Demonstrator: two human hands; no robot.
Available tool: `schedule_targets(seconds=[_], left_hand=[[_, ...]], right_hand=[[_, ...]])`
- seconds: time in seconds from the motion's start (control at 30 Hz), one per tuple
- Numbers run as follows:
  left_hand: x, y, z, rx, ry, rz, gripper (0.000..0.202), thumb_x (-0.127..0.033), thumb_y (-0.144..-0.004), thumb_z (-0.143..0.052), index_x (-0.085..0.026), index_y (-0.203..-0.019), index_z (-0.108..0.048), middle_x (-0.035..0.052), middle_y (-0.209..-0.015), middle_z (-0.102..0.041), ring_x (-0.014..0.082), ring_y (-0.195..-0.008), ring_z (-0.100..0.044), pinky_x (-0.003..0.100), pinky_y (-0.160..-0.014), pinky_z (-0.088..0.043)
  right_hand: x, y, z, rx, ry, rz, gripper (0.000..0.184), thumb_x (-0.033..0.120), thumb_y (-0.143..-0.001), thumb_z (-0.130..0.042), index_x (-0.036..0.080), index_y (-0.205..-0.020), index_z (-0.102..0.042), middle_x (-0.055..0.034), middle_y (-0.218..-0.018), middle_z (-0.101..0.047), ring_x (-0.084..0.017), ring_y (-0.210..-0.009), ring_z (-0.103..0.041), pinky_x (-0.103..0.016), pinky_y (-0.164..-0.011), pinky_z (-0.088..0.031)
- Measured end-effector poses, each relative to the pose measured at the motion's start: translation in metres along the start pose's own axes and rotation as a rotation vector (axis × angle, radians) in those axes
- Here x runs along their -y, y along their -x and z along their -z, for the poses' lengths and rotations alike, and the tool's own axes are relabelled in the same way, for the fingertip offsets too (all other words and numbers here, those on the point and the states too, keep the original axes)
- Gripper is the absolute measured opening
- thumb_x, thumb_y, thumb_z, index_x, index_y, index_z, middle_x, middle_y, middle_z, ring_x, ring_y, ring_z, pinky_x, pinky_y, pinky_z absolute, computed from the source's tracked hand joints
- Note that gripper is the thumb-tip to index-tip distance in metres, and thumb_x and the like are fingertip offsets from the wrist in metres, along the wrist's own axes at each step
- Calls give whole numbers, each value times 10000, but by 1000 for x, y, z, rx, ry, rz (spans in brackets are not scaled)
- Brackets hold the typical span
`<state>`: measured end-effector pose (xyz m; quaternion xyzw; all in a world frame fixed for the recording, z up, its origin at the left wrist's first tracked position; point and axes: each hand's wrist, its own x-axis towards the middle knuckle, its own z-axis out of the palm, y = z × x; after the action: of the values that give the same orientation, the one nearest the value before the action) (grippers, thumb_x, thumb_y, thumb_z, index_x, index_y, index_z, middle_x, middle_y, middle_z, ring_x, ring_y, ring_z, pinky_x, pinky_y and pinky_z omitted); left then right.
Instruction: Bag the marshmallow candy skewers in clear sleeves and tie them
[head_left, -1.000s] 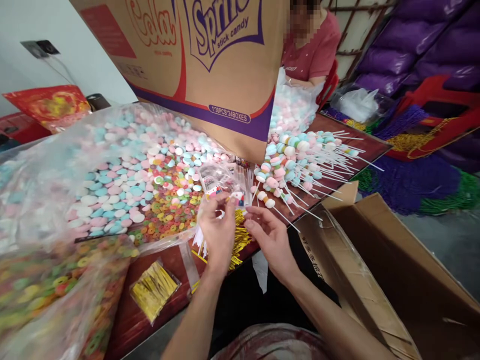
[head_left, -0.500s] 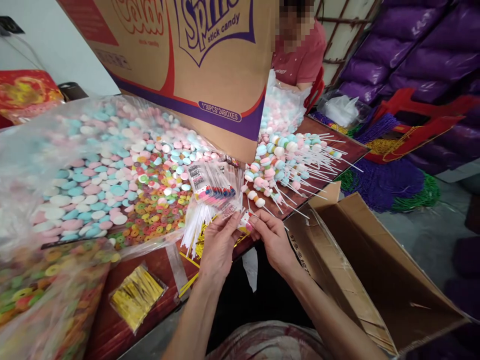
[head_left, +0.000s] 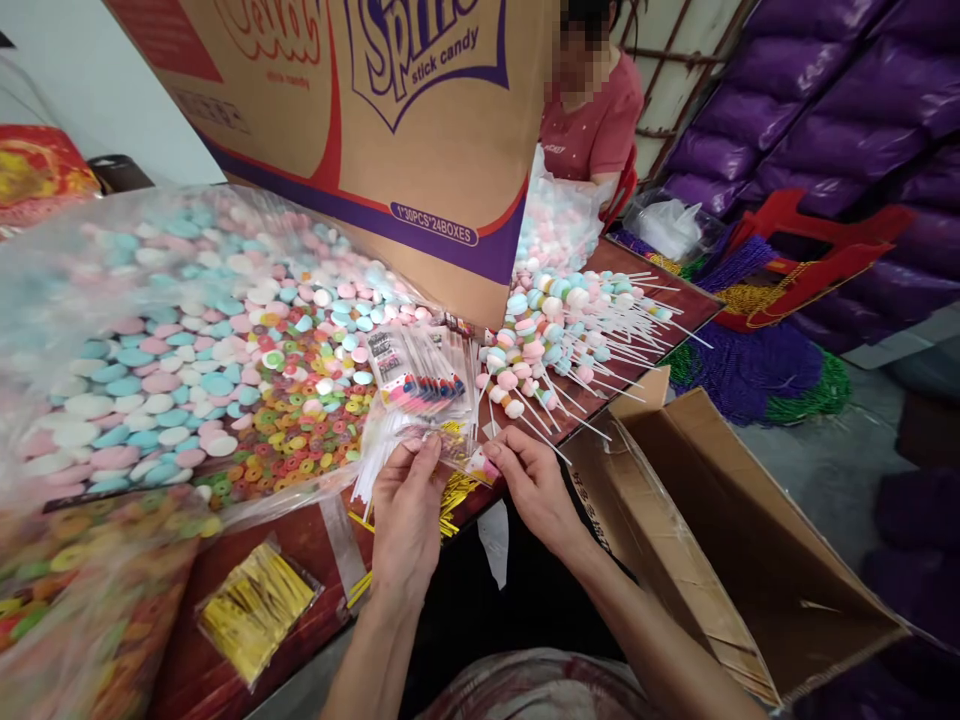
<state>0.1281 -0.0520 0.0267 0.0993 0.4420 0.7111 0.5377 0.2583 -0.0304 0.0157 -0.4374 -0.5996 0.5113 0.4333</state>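
Observation:
My left hand (head_left: 407, 510) and my right hand (head_left: 529, 485) both pinch a small clear plastic sleeve (head_left: 457, 456) between them, at the near edge of the red-brown table (head_left: 300, 545). A stack of clear printed sleeves (head_left: 418, 375) lies just beyond my fingers. Gold twist ties (head_left: 450, 490) lie under my hands. To the right of the stack lies a pile of candy skewers (head_left: 559, 325) with white sticks pointing right.
Open bags of pastel candy discs (head_left: 172, 340) and colourful candy rings (head_left: 300, 430) cover the left. A packet of gold ties (head_left: 251, 610) lies near. A large "stick candy" carton (head_left: 390, 130) stands behind; a person in red (head_left: 592, 125) sits beyond. An open cardboard box (head_left: 720, 540) is at right.
Both hands came down from the sleeve stack toward the table edge, drawing one sleeve with them. The view shifted slightly left and down.

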Motion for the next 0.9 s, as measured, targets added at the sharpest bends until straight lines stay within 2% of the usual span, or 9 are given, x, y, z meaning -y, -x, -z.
schedule_targets(seconds=[0.07, 0.17, 0.27, 0.37, 0.47, 0.6, 0.73, 0.9], left_hand=[[-1, -2, 2, -47, 12, -38, 291, -230, -530, -919, -150, -652, -668, -21, -729, -670, 88, -735, -610, 209, -727, -527], [-1, -6, 3, -114, 55, -80, 319, -260, -504, -934, -149, -645, -670, -30, -720, -665, 69, -704, -594, 184, -699, -514], [-3, -9, 3, -133, 91, -122, 340, -283, -503, -938, -150, -637, -657, -31, -718, -667, 69, -711, -601, 185, -713, -514], [-6, -11, 1, -114, 112, -151, 330, -285, -522, -932, -156, -641, -652, -33, -710, -669, 76, -699, -610, 203, -718, -520], [-6, -14, -2, -102, 128, -157, 285, -270, -589, -905, -164, -653, -648, -38, -700, -670, 81, -706, -623, 210, -731, -519], [-6, -18, -4, -100, 168, -147, 237, -249, -681, -854, -166, -655, -634, -41, -691, -669, 66, -687, -622, 198, -731, -501], [-5, -22, -5, -117, 197, -145, 224, -231, -711, -834, -171, -666, -624, -48, -705, -680, 62, -692, -632, 200, -740, -490], [-6, -29, -6, -178, 242, -105, 199, -224, -768, -795, -160, -673, -632, -39, -684, -678, 69, -694, -637, 217, -758, -493]], right_hand=[[1, -4, 6, -3, 221, 75, 304, 342, -978, -500, 193, -715, -535, 32, -661, -502, -113, -609, -435, -240, -594, -341], [2, -12, 14, -192, 719, 173, 224, 287, -977, -506, 185, -815, -622, -35, -812, -620, -168, -776, -548, -268, -682, -374], [1, -21, 23, -367, 1146, 130, 167, 290, -959, -548, 179, -982, -670, -96, -966, -651, -225, -898, -571, -282, -629, -337], [-4, -28, 32, -369, 1289, 64, 164, 292, -946, -578, 195, -1022, -686, -101, -983, -665, -230, -887, -584, -283, -568, -280], [-11, -31, 40, -356, 1191, 47, 184, 250, -951, -548, 188, -884, -707, -92, -879, -685, -208, -792, -589, -288, -570, -290], [-23, -25, 51, -414, 757, 88, 212, 271, -939, -534, 197, -876, -723, -53, -841, -712, -189, -750, -613, -290, -660, -405], [-29, -6, 64, -415, 455, 58, 229, 376, -892, -597, 197, -871, -737, -35, -825, -722, -198, -767, -630, -304, -707, -464], [-17, 27, 74, -362, 259, -75, 232, 403, -848, -667, 183, -833, -740, -27, -726, -672, -184, -693, -591, -287, -632, -451]])
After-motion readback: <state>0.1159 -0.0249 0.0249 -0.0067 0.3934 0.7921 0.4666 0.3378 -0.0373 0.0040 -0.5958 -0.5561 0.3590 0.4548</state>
